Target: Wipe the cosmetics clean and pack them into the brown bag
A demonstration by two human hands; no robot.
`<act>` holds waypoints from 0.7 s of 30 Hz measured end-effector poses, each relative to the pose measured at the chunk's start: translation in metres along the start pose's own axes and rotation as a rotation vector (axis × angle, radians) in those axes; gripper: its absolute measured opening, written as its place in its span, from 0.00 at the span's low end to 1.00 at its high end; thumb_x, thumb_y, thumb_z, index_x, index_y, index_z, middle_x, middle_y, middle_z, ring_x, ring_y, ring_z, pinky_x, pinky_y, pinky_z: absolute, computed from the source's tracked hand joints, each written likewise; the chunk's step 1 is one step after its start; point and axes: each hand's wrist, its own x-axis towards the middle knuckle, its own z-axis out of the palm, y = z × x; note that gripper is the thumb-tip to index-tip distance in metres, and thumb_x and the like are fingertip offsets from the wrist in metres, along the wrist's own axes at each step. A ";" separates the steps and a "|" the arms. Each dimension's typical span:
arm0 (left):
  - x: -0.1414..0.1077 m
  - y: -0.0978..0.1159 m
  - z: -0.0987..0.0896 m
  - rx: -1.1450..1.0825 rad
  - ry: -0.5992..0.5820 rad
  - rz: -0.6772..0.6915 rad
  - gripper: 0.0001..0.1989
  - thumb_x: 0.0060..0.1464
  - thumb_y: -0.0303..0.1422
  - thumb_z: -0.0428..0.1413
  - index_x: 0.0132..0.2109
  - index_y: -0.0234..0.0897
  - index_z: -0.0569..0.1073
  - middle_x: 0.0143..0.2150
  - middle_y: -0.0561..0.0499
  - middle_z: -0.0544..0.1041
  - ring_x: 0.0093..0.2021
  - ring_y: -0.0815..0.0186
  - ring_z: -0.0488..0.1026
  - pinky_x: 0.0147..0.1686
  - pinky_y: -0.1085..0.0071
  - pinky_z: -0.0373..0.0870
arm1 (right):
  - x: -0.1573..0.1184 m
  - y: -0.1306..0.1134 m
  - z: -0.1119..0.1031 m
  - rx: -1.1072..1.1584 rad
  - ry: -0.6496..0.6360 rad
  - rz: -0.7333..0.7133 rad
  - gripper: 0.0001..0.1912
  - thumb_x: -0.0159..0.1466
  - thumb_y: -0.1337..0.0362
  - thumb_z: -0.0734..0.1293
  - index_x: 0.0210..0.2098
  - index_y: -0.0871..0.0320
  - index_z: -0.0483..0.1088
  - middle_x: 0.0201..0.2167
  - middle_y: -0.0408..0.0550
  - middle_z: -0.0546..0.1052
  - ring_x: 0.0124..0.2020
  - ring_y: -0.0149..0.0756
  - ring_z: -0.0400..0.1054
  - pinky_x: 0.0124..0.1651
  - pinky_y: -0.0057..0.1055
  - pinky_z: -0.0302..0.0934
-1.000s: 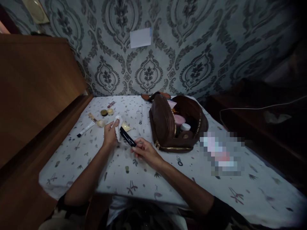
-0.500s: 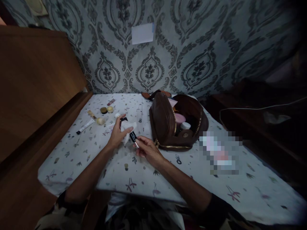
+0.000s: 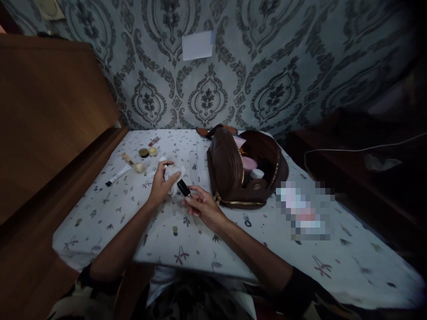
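Note:
My left hand (image 3: 161,186) is closed around a crumpled white tissue (image 3: 175,172), its thumb lying along the near side. A small black cosmetic tube with a shiny silver end (image 3: 183,188) slants down from the tissue. My right hand (image 3: 206,208) pinches the silver end between thumb and fingers, palm partly turned up. The tube's black end touches or nearly touches the tissue; I cannot tell which. Just right of my right hand stands a brown leather makeup bag (image 3: 223,166), unzipped, with a pink item (image 3: 249,163) and a white-capped container (image 3: 257,174) inside.
On the patterned white tablecloth (image 3: 150,242), at left, lie a white tube with a black cap (image 3: 117,176), a brush (image 3: 133,163), two small round pots (image 3: 147,152) and a small pinkish tube (image 3: 154,141). A blurred-out item (image 3: 303,211) lies right of the bag. Wooden furniture (image 3: 53,111) borders the left.
The tissue has shifted slightly up and left along the tube, and more of the tube's black part shows. A black piece seen above my left hand is now mostly hidden.

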 end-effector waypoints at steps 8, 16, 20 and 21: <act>0.005 -0.008 -0.006 -0.049 0.124 -0.023 0.21 0.62 0.51 0.48 0.29 0.40 0.62 0.25 0.56 0.59 0.28 0.68 0.59 0.30 0.73 0.60 | -0.002 0.003 0.002 0.019 -0.058 0.021 0.25 0.51 0.50 0.78 0.37 0.57 0.66 0.28 0.42 0.78 0.18 0.25 0.65 0.20 0.22 0.52; 0.006 -0.006 -0.001 -0.225 -0.097 -0.148 0.29 0.44 0.45 0.65 0.51 0.40 0.65 0.38 0.52 0.76 0.39 0.63 0.73 0.40 0.70 0.68 | -0.001 -0.002 0.000 0.043 0.001 0.020 0.21 0.51 0.50 0.78 0.32 0.60 0.71 0.29 0.42 0.75 0.19 0.21 0.61 0.20 0.22 0.48; 0.004 -0.009 0.000 -0.264 -0.259 -0.151 0.49 0.36 0.39 0.70 0.63 0.44 0.53 0.49 0.47 0.76 0.48 0.59 0.75 0.49 0.63 0.69 | -0.001 -0.004 -0.001 0.081 0.003 0.042 0.23 0.49 0.49 0.79 0.30 0.60 0.72 0.27 0.42 0.74 0.18 0.21 0.58 0.19 0.23 0.45; 0.003 -0.010 0.000 -0.251 -0.284 -0.142 0.52 0.36 0.38 0.71 0.64 0.44 0.51 0.50 0.47 0.75 0.49 0.59 0.75 0.50 0.62 0.69 | -0.001 -0.004 -0.001 0.097 -0.003 0.048 0.23 0.49 0.49 0.78 0.30 0.60 0.72 0.26 0.42 0.73 0.18 0.21 0.57 0.19 0.23 0.44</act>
